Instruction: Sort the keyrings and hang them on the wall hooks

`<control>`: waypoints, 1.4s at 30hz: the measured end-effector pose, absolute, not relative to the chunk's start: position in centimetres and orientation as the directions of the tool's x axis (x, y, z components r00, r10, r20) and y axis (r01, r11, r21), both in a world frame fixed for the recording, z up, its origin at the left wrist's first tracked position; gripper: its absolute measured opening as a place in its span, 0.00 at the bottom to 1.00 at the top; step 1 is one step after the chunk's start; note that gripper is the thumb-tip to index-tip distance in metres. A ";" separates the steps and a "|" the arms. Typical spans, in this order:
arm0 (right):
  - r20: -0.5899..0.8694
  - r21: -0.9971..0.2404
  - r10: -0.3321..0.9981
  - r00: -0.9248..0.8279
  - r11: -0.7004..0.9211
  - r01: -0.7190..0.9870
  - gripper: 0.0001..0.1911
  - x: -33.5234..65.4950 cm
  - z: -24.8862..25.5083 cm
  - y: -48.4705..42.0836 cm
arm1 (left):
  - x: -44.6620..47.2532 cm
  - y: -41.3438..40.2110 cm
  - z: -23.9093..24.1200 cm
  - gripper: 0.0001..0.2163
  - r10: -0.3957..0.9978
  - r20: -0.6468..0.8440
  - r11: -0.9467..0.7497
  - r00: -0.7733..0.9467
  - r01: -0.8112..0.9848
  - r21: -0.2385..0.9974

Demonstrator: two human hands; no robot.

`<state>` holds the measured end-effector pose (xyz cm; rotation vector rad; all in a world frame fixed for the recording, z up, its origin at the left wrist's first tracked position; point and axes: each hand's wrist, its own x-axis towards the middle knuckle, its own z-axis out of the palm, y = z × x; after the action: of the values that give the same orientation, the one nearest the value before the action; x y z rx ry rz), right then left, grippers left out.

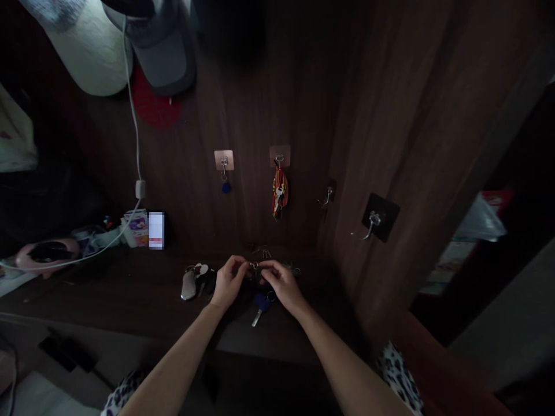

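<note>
Over the dark wooden shelf, my left hand point(229, 281) and my right hand point(280, 283) meet with pinched fingers at a small metal key ring point(255, 265). Both hands grip this ring; what hangs from it is dark and hard to make out. Below them lies a blue key fob point(261, 301) with a silver key point(256, 318). Left of my left hand rests a bunch of keys with a silvery fob point(188, 285) and a dark car key point(210, 281). Several small keys point(265, 252) lie just beyond my fingers.
On the back panel, one hook point(224, 160) carries a blue tag point(226, 188); another holds a colourful cord bundle point(280, 193). Bare hooks point(370, 225) stick out on the right panel. A lit phone point(156, 230) leans at the back left. Caps point(160, 63) and a white cable point(133, 115) hang above.
</note>
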<state>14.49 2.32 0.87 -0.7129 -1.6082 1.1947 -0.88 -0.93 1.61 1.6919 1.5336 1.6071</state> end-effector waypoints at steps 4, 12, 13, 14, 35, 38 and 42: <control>0.320 -0.947 0.871 -0.373 0.311 -0.085 0.13 14.3 0.5 2.4 | -1.2 -0.9 2.2 0.11 0.904 0.357 -0.321 -0.235 0.178 0.930; 0.321 -0.947 0.854 -0.410 0.292 -0.133 0.14 14.1 0.3 2.4 | -1.6 -0.9 2.5 0.11 0.968 0.186 -0.228 -0.171 -0.278 0.933; 0.324 -0.946 0.851 -0.412 0.296 -0.132 0.14 14.1 0.3 2.4 | -1.7 -0.9 2.4 0.11 0.970 0.181 -0.224 -0.162 -0.313 0.923; 0.327 -0.945 0.849 -0.415 0.300 -0.131 0.13 14.1 0.2 2.4 | -1.8 -0.9 2.4 0.10 0.972 0.179 -0.221 -0.153 -0.338 0.915; 0.372 -0.888 0.851 -0.371 0.443 0.124 0.08 14.3 -0.3 2.9 | -3.6 -0.3 2.3 0.12 0.960 0.154 -0.265 -0.233 -0.588 0.764; 0.370 -0.866 0.840 -0.396 0.467 0.181 0.09 14.4 -0.3 2.8 | -3.9 0.3 2.7 0.14 0.947 0.129 -0.282 -0.294 -0.565 0.775; 0.349 -0.867 0.848 -0.398 0.454 0.207 0.09 14.3 -0.1 2.6 | -4.9 2.0 4.5 0.12 0.919 0.142 -0.326 -0.367 -0.510 0.796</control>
<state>14.33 2.56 -0.13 -0.8904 -1.8637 0.9622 -4.89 1.98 4.46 0.7451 0.8231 1.8480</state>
